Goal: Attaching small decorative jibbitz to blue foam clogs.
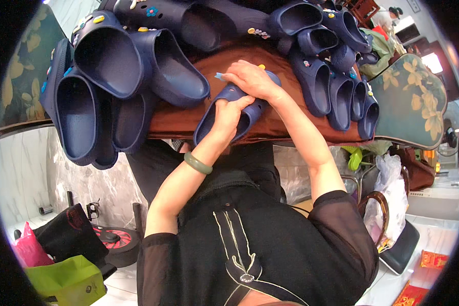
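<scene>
Pointing toe-first at 2 o'clock, long axis back to 8, the navy clog point(252, 113) sits at 12 o'clock over brown cloth point(285, 120); left hand point(226, 116) clamps it, right hand point(252, 79) covers it, can't tell if gripping.

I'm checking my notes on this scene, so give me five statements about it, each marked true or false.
1. The left hand is on a navy clog. True.
2. The bracelet is on the right wrist. False: the green bracelet is on the left wrist.
3. The right hand is nearer the clog's toe than the left hand is. True.
4. The cloth beneath the clog is white. False: the cloth is brown.
5. Other clogs lie on both sides of the hands. True.
</scene>
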The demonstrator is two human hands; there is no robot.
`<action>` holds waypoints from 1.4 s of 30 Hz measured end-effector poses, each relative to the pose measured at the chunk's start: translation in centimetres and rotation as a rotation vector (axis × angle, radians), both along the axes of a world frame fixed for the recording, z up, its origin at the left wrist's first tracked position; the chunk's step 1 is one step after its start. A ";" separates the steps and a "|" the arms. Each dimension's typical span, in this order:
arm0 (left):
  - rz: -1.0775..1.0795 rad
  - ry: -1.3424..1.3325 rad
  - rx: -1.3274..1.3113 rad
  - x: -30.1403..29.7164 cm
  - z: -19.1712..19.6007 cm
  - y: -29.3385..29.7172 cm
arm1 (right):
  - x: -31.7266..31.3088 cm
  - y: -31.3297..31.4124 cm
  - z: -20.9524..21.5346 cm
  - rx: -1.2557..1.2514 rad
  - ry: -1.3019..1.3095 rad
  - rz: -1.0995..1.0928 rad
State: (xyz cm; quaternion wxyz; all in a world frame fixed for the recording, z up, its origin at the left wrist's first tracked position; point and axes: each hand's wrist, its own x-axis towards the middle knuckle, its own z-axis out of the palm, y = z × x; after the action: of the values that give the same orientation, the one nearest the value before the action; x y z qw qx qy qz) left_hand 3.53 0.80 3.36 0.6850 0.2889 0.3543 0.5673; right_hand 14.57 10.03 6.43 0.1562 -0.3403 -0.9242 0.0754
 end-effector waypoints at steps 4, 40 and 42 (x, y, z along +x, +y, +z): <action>-0.057 0.035 -0.008 -0.3 0.5 -0.1 | 0.7 -1.1 -0.1 -0.429 0.754 -0.237; -0.030 0.074 0.002 -0.6 0.7 -1.6 | 6.8 -0.5 -0.7 -0.688 0.937 -0.238; -0.042 0.079 0.010 -0.9 0.6 -1.4 | 6.6 0.9 0.7 -0.814 0.657 -0.225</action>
State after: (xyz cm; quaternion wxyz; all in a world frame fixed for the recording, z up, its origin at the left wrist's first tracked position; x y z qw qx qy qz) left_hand 2.67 -0.64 3.96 0.6808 0.3220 0.3719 0.5427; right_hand 21.18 10.89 7.12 0.2996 -0.4287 -0.6806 0.5131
